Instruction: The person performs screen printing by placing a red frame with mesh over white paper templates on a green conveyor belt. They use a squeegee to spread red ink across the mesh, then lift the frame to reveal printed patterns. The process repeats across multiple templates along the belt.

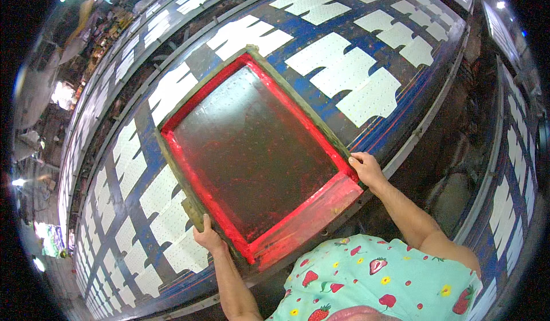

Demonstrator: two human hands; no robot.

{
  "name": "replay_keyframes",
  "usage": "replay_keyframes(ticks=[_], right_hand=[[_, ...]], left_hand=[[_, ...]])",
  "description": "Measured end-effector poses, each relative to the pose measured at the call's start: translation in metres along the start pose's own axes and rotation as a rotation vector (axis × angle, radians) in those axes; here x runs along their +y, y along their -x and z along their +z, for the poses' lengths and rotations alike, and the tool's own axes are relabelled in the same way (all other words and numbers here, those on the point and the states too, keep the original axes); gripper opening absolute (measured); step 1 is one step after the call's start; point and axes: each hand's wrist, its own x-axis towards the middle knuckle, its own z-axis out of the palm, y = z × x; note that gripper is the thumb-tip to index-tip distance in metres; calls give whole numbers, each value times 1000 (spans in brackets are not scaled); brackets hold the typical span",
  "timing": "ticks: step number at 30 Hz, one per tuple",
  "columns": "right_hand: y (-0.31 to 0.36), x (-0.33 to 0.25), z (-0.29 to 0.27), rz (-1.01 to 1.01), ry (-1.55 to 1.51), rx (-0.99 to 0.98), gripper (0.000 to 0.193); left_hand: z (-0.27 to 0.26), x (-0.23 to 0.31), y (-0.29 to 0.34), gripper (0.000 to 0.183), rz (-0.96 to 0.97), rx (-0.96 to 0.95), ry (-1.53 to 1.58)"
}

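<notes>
A large screen-printing frame with a dark mesh lies tilted across the long table in front of me. Red ink coats the inner borders of the mesh, thickest along the two long sides. My left hand grips the frame's left side near its close end, thumb up on the edge. At the near right corner my right hand holds the opposite side, thumb on top and fingers curled beneath. White cut fabric pieces lie flat around the frame; whatever is directly under it is hidden.
The long table, blue and dark, curves away with rows of white pieces. A metal rail runs along its near edge. Another table with white pieces stands at the right, and one more at the far left. Clutter fills the back left.
</notes>
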Motion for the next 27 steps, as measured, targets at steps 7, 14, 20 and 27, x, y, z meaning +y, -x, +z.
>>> replay_keyframes(ticks=[7, 14, 20, 27], right_hand=[[-19, 19, -28, -68, -23, -19, 37], [13, -30, -32, -504, 521, 140, 41], [70, -75, 1, -1087, 351, -636, 41], [95, -96, 41, -1195, 614, -548, 35]], left_hand=[[22, -7, 8, 26, 31, -20, -104], [27, -15, 6, 30, -8, -70, -72], [28, -22, 0, 32, -22, 5, -270], [26, -24, 5, 32, 118, 43, -304]])
